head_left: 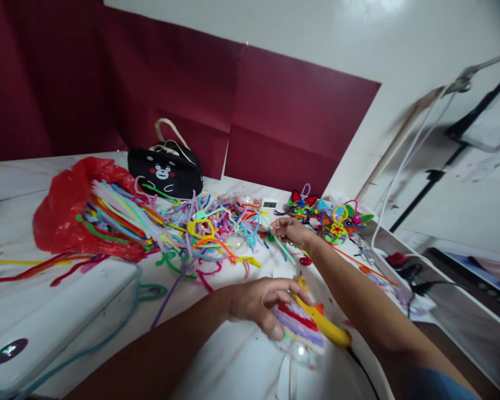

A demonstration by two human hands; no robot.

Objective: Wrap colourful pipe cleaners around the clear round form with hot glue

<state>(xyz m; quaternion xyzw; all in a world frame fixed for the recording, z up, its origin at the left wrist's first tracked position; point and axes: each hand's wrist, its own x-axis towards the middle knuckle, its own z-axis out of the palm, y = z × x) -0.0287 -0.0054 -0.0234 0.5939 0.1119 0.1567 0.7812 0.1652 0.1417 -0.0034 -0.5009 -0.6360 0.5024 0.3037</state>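
Note:
My left hand (260, 305) is closed around a clear plastic ball partly covered in stripes of red, purple and white pipe cleaners (302, 325); its lower part is bare and see-through. A yellow glue gun (331, 329) with a black cord lies against the ball's right side, close to my left fingertips. Farther out, my right hand (291, 230) has thumb and fingers pinched together at the edge of a tangled heap of pipe cleaners (220, 222). A pale green pipe cleaner (284, 250) passes at those fingertips and looks held, though slightly blurred.
A red plastic bag (66, 216) spills straight pipe cleaners at left, before a black bag (164, 169). Finished pipe-cleaner figures (337, 225) and a small display (269, 204) stand at the back. A white device (58, 322) lies front left; a tray edge (400, 250) borders the right.

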